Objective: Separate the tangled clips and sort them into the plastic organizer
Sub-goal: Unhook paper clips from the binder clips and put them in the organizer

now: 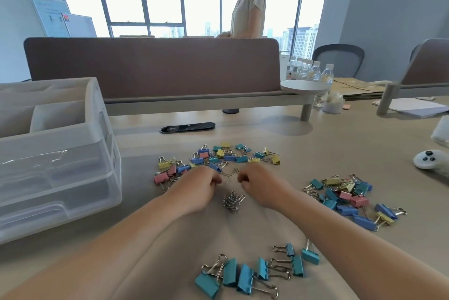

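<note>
Organizer (60, 154) at 9 o'clock. Binder clips ringed around: mixed heap (218, 157) at 12, second heap (349, 199) at 3, blue row (255, 273) at 6. At centre, left hand (201, 185) and right hand (261, 184) curled, each pinching an end of a paper clip strand (229, 174); paper clip knot (233, 201) just at 6.

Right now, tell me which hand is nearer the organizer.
Left. The left hand lies right of the organizer; the right hand is farther right, past the paperclips.

teal binder clips (245, 275), silver paper clips (232, 200), translucent white organizer (73, 154), beige table (315, 149)
</note>
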`<state>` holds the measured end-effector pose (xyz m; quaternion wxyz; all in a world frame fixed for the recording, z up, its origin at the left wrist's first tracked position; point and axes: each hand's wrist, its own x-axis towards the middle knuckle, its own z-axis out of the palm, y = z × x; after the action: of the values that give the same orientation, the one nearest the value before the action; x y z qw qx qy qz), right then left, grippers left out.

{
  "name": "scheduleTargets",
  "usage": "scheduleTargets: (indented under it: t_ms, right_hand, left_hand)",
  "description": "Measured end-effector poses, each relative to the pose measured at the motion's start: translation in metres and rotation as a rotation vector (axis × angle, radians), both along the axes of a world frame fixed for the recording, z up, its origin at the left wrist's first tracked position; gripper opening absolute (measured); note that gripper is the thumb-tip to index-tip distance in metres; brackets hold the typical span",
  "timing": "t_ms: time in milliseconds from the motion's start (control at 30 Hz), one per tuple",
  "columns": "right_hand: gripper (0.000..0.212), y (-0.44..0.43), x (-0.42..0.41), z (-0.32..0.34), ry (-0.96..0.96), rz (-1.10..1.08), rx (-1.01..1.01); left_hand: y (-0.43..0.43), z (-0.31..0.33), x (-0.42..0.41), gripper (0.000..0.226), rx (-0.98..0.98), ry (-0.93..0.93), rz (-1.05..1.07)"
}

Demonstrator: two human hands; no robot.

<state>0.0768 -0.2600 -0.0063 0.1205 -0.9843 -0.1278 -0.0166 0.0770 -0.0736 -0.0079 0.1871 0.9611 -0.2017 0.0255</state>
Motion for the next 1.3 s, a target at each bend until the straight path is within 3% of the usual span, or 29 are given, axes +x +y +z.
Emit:
scheduleTargets:
  t_ms: [167, 533, 967, 1133, 1300]
  right_hand:
    - [0.036, 0.003, 0.021, -0.002, -0.031, 0.03, -0.143]
    - [0.029, 0.016, 0.044, -0.012, -0.045, 0.121, -0.181]
    - [0.045, 0.017, 0.026, -0.014, -0.05, 0.213, -0.182]
    - [0.037, 0.014, 0.008, -0.008, -0.032, 0.227, -0.193]
    - [0.043, 0.013, -0.005, -0.003, 0.008, 0.218, -0.154]
  left_hand:
    - [0.003, -0.004, 0.022, 0.041, 0.056, 0.018, 0.01]
    - [0.001, -0.014, 0.039, 0.043, 0.062, 0.054, 0.004]
    - [0.006, -0.01, 0.018, 0.053, 0.144, 0.056, -0.08]
    - [0.008, -0.007, 0.004, 0.043, 0.093, 0.027, -0.081]
    - [0.009, -0.003, -0.009, 0.042, -0.011, 0.006, -0.041]
